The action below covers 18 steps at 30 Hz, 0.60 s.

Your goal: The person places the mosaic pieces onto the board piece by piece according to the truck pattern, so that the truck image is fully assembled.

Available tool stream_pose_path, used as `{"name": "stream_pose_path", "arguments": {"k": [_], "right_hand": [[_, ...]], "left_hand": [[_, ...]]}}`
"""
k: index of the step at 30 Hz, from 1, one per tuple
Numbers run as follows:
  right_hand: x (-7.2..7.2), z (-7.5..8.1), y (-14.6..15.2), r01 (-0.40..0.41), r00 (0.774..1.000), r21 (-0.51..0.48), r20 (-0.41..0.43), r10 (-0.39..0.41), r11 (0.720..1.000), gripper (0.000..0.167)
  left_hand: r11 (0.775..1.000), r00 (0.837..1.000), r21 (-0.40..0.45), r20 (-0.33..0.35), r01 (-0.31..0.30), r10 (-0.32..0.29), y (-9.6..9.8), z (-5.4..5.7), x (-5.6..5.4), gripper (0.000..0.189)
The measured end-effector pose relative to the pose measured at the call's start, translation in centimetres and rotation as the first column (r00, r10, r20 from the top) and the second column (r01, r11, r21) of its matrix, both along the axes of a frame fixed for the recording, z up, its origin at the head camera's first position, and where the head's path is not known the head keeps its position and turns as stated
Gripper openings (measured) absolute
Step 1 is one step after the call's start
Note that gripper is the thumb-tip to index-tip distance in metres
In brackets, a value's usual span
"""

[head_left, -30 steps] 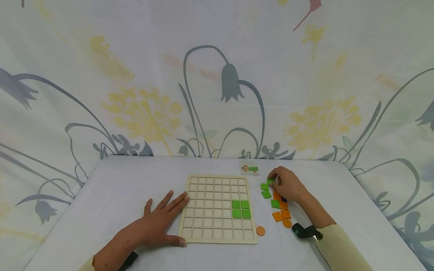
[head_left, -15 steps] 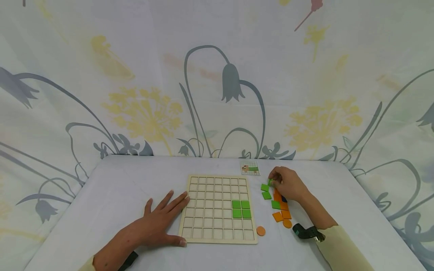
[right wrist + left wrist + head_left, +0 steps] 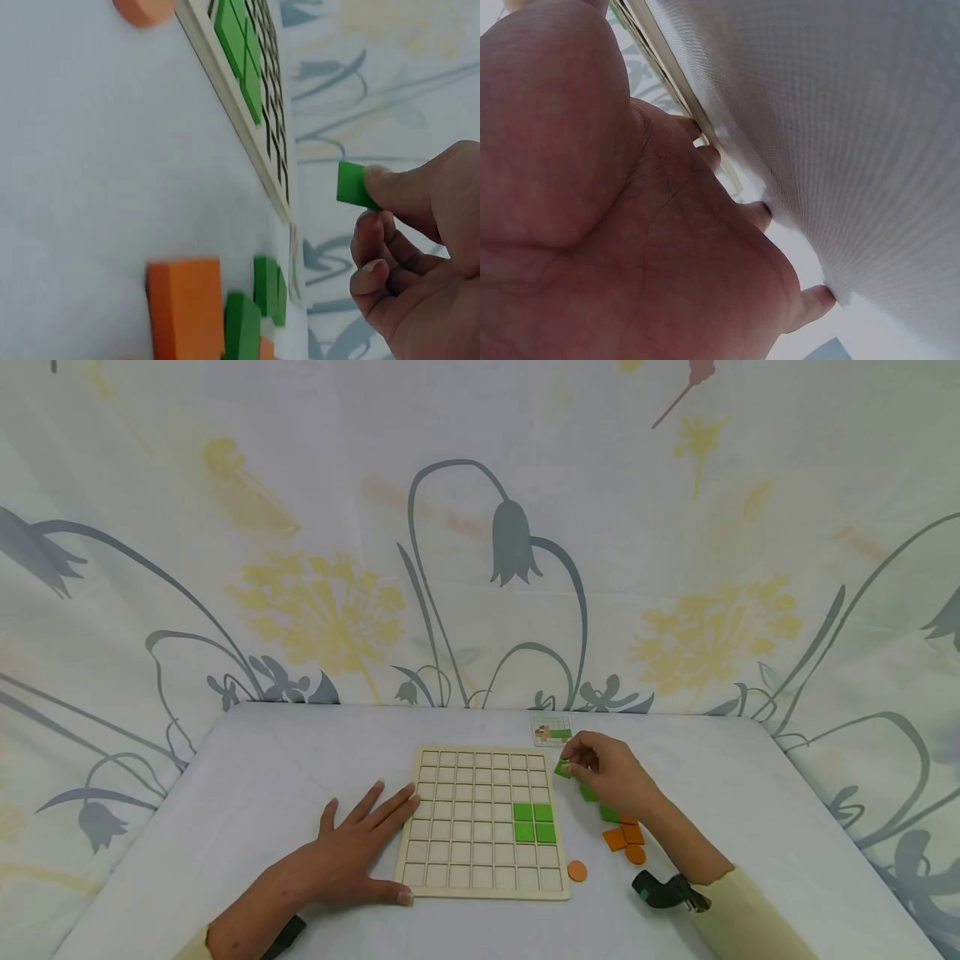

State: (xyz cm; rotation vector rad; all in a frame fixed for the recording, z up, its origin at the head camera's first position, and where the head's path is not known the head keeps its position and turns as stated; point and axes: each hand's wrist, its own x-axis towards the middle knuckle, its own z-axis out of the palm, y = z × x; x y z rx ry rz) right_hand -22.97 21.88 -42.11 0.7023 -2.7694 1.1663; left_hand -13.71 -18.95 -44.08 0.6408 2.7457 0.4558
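A pale wooden grid board (image 3: 457, 827) lies on the white table, with several green square tiles (image 3: 533, 822) set in cells near its right side. My left hand (image 3: 348, 864) rests spread with straight fingers, its fingertips and thumb at the board's left edge. In my right hand (image 3: 611, 772), thumb and fingers pinch a green square tile (image 3: 352, 185), held up just beyond the board's upper right edge. Beneath and beside that hand lie loose green tiles (image 3: 609, 812) and orange tiles (image 3: 615, 839), partly hidden by it in the head view.
A small picture card (image 3: 551, 732) lies behind the board's right corner, partly behind the right hand. One orange disc (image 3: 577, 871) is beside the board's lower right corner, and another orange disc (image 3: 635, 855) is by the loose tiles. A patterned cloth (image 3: 480, 610) hangs behind the table.
My right hand has lifted a green tile from the top of the loose pile and carried it left toward the board. The left hand has stayed in place.
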Motion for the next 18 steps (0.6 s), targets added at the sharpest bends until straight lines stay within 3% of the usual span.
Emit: {"name": "stream_pose_path", "arguments": {"k": [10,18], "right_hand": [[2.1,-0.7,-3.0,-0.115,0.993,-0.072,-0.009,0.114,0.991,0.012],[3.5,-0.8,-5.1,-0.182,0.980,-0.080,0.066,0.187,0.980,0.011]], "left_hand": [[1.000,1.000,0.008,0.000,0.004,-0.004,0.1,0.0,0.1,0.121],[1.000,1.000,0.003,0.021,-0.005,0.005,0.1,0.3,0.0,0.121]]}}
